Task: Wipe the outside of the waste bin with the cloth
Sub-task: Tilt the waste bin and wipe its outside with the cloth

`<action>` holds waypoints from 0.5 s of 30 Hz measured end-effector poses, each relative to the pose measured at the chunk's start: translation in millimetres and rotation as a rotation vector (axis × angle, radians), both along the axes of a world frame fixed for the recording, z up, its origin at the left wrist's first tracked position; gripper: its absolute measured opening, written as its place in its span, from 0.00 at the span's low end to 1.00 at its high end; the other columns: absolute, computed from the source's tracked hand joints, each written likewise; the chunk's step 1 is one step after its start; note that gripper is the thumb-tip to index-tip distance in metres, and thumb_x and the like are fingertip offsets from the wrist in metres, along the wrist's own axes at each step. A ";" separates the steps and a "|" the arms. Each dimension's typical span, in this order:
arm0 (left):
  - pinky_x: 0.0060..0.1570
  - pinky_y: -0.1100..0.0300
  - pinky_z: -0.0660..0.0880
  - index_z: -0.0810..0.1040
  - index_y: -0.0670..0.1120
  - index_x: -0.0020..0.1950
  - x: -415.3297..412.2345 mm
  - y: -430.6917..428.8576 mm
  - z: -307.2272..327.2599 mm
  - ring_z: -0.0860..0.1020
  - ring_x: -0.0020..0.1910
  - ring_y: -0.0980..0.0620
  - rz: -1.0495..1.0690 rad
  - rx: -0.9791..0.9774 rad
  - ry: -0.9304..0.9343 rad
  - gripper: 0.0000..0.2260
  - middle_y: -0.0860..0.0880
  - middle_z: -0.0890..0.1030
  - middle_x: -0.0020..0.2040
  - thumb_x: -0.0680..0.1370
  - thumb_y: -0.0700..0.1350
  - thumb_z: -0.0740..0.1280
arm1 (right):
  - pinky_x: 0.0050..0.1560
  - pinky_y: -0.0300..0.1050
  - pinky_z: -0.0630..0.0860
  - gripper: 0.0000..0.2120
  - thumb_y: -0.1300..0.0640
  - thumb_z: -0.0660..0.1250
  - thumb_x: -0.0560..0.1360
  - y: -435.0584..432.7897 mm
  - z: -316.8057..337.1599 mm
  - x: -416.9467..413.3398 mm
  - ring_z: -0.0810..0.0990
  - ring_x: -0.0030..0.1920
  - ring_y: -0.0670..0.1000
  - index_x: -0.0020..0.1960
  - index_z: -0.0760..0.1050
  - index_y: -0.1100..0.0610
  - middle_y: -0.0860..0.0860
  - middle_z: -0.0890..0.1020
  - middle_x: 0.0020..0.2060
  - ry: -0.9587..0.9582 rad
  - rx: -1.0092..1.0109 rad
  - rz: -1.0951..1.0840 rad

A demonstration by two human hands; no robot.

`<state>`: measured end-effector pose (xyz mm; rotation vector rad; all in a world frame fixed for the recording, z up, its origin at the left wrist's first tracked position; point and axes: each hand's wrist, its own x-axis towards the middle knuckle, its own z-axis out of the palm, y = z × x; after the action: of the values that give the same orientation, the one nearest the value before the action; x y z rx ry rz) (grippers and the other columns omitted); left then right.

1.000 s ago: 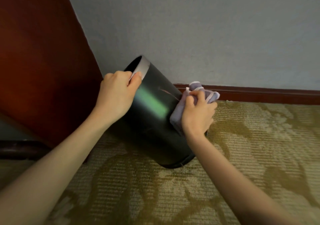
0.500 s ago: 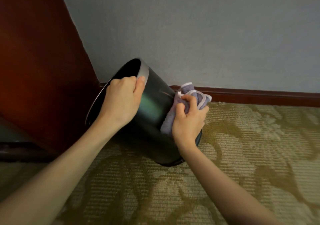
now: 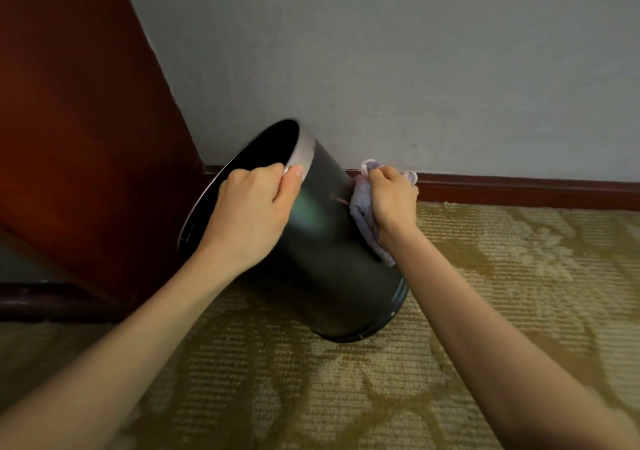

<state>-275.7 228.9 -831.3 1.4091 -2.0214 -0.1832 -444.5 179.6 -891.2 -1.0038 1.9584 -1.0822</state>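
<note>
With your left hand (image 3: 251,215) clamped on the rim of the tilted waste bin (image 3: 322,259) on the carpet (image 3: 485,311), press the cloth (image 3: 363,214) bunched in your right hand (image 3: 393,196) down its right wall, turning the bin to reach the far side.

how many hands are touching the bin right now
2. The left hand grips the rim of the tilted black round waste bin; the right hand presses the bunched lilac cloth against its outer right side.

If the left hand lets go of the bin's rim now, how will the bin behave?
The waste bin is tilted on its base edge, so it would probably drop or tip. Round-walled, it may roll on the carpet. One left hand holds it, so it is likely light.
</note>
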 end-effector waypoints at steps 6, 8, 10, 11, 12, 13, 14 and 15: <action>0.31 0.54 0.57 0.59 0.45 0.27 6.0 -16.8 3.0 0.67 0.27 0.42 0.071 0.002 -0.013 0.23 0.46 0.63 0.24 0.81 0.48 0.56 | 0.60 0.55 0.68 0.13 0.50 0.59 0.77 38.6 9.6 39.3 0.71 0.56 0.62 0.59 0.74 0.49 0.59 0.69 0.58 0.161 -0.216 -0.141; 0.35 0.52 0.60 0.60 0.43 0.28 7.2 -24.6 3.3 0.72 0.35 0.35 0.123 -0.017 -0.021 0.22 0.39 0.70 0.28 0.81 0.48 0.56 | 0.58 0.52 0.65 0.14 0.52 0.61 0.76 54.8 10.4 60.4 0.70 0.55 0.60 0.61 0.74 0.48 0.56 0.67 0.56 0.193 -0.278 -0.155; 0.37 0.50 0.62 0.64 0.43 0.30 10.3 -28.1 2.2 0.74 0.41 0.32 0.148 -0.033 -0.014 0.20 0.33 0.76 0.35 0.81 0.49 0.56 | 0.54 0.47 0.60 0.15 0.53 0.62 0.75 68.6 8.7 77.9 0.67 0.55 0.57 0.61 0.74 0.47 0.51 0.63 0.53 0.217 -0.328 -0.149; 0.37 0.50 0.63 0.64 0.44 0.29 12.1 -27.6 1.4 0.75 0.40 0.32 0.136 -0.035 0.000 0.20 0.34 0.76 0.34 0.81 0.49 0.57 | 0.53 0.46 0.58 0.15 0.52 0.61 0.74 72.7 7.8 83.2 0.66 0.55 0.56 0.61 0.74 0.47 0.50 0.61 0.52 0.215 -0.342 -0.149; 0.36 0.50 0.64 0.63 0.45 0.28 14.2 -25.9 0.9 0.75 0.37 0.33 0.114 -0.032 0.017 0.21 0.37 0.74 0.30 0.81 0.48 0.57 | 0.52 0.45 0.57 0.16 0.51 0.61 0.73 73.9 7.4 85.4 0.65 0.54 0.56 0.60 0.75 0.47 0.49 0.61 0.51 0.200 -0.343 -0.152; 0.35 0.51 0.63 0.61 0.47 0.27 16.6 -24.3 0.3 0.73 0.34 0.35 0.094 -0.025 0.035 0.22 0.42 0.70 0.26 0.81 0.48 0.58 | 0.52 0.45 0.58 0.16 0.50 0.60 0.72 72.8 8.6 85.1 0.65 0.54 0.55 0.58 0.75 0.47 0.49 0.62 0.51 0.179 -0.340 -0.153; 0.33 0.53 0.60 0.60 0.48 0.26 19.5 -22.8 -0.2 0.71 0.31 0.38 0.083 -0.017 0.053 0.23 0.46 0.67 0.24 0.81 0.47 0.58 | 0.53 0.46 0.59 0.16 0.50 0.60 0.71 70.1 10.8 83.6 0.66 0.54 0.56 0.57 0.76 0.47 0.50 0.63 0.51 0.161 -0.341 -0.147; 0.33 0.54 0.57 0.61 0.47 0.26 22.8 -21.6 -1.4 0.68 0.28 0.41 0.081 -0.010 0.067 0.23 0.49 0.65 0.23 0.81 0.47 0.58 | 0.53 0.47 0.61 0.15 0.50 0.61 0.71 66.3 13.5 81.6 0.67 0.54 0.56 0.57 0.76 0.47 0.51 0.65 0.52 0.154 -0.342 -0.132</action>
<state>-252.8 207.3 -832.8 1.4568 -1.9054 -0.1823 -362.8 246.0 -877.7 -1.1791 2.0263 -1.4892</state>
